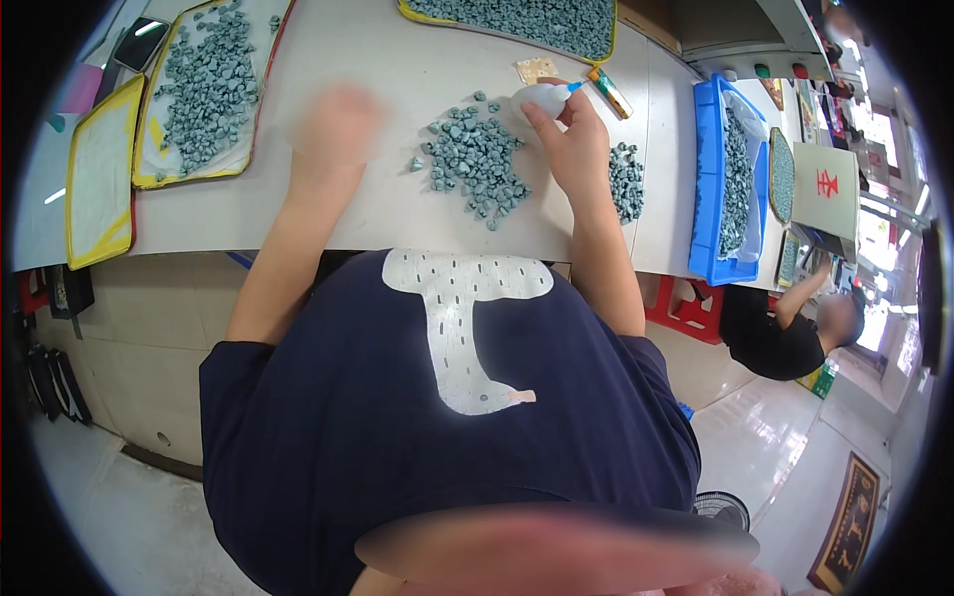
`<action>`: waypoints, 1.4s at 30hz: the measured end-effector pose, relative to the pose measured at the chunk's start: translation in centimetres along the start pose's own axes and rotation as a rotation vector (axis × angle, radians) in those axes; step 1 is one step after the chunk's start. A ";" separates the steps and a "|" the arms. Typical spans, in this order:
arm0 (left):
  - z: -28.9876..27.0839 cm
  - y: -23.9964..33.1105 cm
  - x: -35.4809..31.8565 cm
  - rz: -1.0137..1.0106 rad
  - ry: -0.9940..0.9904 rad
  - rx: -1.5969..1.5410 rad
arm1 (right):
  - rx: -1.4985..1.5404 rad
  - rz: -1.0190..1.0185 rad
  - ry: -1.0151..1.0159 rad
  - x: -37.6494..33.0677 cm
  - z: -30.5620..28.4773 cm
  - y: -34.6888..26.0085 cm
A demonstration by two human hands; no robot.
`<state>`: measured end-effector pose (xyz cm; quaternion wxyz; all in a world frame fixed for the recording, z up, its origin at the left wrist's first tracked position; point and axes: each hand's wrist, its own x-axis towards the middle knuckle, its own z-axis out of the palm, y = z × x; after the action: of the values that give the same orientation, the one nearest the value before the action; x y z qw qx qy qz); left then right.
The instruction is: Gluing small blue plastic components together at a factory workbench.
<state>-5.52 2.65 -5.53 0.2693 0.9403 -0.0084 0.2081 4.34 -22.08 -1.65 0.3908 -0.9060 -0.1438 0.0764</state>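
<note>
My right hand (574, 137) grips a small white squeeze bottle (542, 97) with a blue tip, held just above the table. A pile of small grey-green pieces (475, 159) lies on the white table (298, 209) between my hands. My left hand (338, 124) is blurred by motion to the left of that pile; I cannot tell whether it holds anything. A small beige square tile (536, 70) lies just beyond the bottle. A second small heap of the grey-green pieces (626, 184) sits to the right of my right wrist.
Yellow-rimmed trays (149, 179) of the same pieces lie at the far left and another (507, 35) at the top. A blue bin (711, 179) holding more pieces stands at the right. A phone (141, 42) lies at top left. Another person (785, 333) sits at the right.
</note>
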 end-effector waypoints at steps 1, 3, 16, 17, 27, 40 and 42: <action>-0.1 0.1 0.0 0.022 0.029 -0.013 | -0.020 0.092 -0.066 0.1 0.0 -0.2; -0.2 0.5 0.2 0.068 0.087 -0.042 | 0.118 0.030 -0.016 -0.2 0.2 0.2; -0.5 5.5 0.0 -0.609 -0.419 -1.529 | -0.013 -0.366 0.098 -3.8 -2.1 -3.2; -0.2 5.3 0.0 -0.608 -0.421 -1.539 | -0.098 -0.389 0.101 -3.8 -2.3 -3.5; 0.3 3.8 -1.1 -0.416 -0.254 -1.339 | -0.268 -0.575 0.213 -3.3 -2.0 -3.5; 0.9 2.7 -1.6 -0.263 -0.154 -1.198 | -0.401 -0.698 0.304 -3.4 -0.9 -4.6; 0.8 2.6 -1.6 -0.257 -0.155 -1.181 | -0.399 -0.722 0.313 -3.3 -0.8 -4.6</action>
<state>-7.00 -0.15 -5.40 0.7670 0.6377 -0.0284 0.0652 0.46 -20.66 2.38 0.2270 -0.8560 -0.4020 -0.2325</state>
